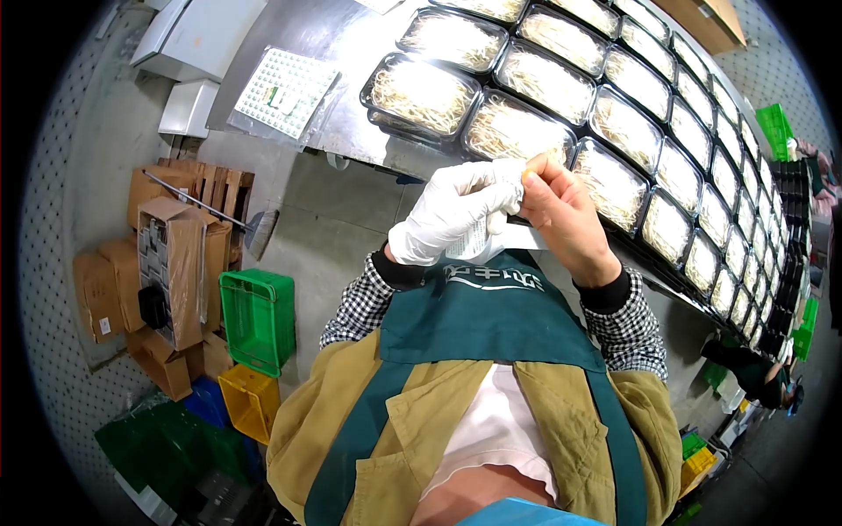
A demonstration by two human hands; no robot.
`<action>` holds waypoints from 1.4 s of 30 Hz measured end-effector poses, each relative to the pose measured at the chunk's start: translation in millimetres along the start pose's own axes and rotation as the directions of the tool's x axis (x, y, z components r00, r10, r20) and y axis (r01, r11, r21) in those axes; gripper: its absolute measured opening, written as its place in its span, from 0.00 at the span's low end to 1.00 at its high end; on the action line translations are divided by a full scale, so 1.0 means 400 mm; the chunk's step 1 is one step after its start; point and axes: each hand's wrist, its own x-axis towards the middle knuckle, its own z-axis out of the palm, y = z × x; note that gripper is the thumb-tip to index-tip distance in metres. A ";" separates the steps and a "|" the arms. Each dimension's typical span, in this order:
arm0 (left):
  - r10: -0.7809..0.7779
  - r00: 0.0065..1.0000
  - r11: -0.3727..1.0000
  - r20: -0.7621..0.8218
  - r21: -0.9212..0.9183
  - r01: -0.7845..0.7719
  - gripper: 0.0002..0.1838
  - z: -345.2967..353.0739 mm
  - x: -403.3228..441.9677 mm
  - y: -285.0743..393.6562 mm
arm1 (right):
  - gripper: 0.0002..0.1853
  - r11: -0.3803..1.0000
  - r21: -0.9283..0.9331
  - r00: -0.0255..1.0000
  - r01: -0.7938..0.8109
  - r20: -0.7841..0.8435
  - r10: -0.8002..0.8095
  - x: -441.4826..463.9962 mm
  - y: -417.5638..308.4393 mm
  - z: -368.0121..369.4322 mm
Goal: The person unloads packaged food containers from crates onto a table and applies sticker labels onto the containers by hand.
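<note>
My left hand (452, 210), in a white glove, is closed in front of my chest, with white crumpled material and a printed white sheet (478, 241) at its fingers. My bare right hand (566, 210) touches it at the fingertips, thumb and forefinger pinched together. What lies in that pinch is too small to name. Just beyond both hands, black trays of pale sprouts (517, 127) stand in rows on the metal table (360, 123).
A sheet of round labels (285, 92) lies at the table's left. Cardboard boxes (171, 272), a green crate (257, 320) and a yellow crate (250, 401) stand on the floor at left. Another person (754, 373) is at the far right.
</note>
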 end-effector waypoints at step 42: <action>-0.273 0.942 0.947 0.196 -0.119 0.299 0.15 -0.202 0.057 -0.074 | 0.17 -0.220 -0.935 0.655 -0.279 -0.018 -0.755 0.746 -0.116 -0.613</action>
